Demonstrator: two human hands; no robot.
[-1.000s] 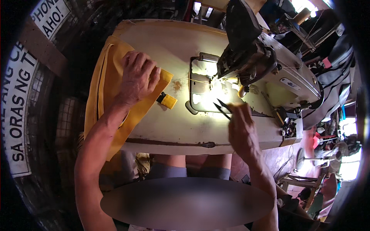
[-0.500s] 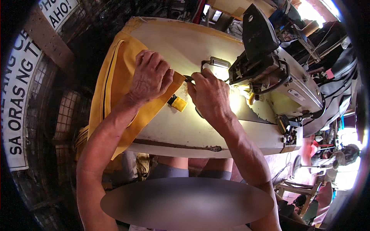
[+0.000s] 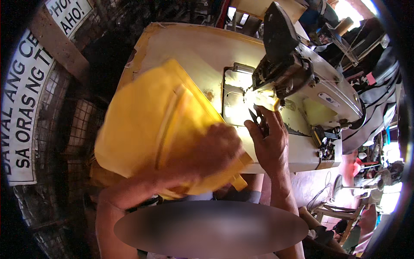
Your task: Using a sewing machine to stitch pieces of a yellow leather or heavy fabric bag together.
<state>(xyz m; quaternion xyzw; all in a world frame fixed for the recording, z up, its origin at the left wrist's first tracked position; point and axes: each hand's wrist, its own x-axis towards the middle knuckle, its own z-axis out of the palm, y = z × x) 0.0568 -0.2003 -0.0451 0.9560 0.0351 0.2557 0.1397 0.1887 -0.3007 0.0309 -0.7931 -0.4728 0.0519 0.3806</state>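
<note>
My left hand, blurred by motion, is closed on the right part of a yellow fabric piece, which has a long seam or zipper strip and spreads over the table's near left side, overhanging the front edge. My right hand grips dark thread snips, points upward, just right of the fabric and near the lit needle area. The sewing machine stands over the metal needle plate at the table's right. A short yellow strap hangs at the fabric's lower right corner.
The pale worktable has worn edges. Signboards and wire grid line the left. On the right are draped dark material, a fan, a wooden stool and clutter.
My left hand has moved down and rightward, swinging the fabric toward the front edge. My right hand reached left to the fabric's corner, then moved back right and down with the snips.
</note>
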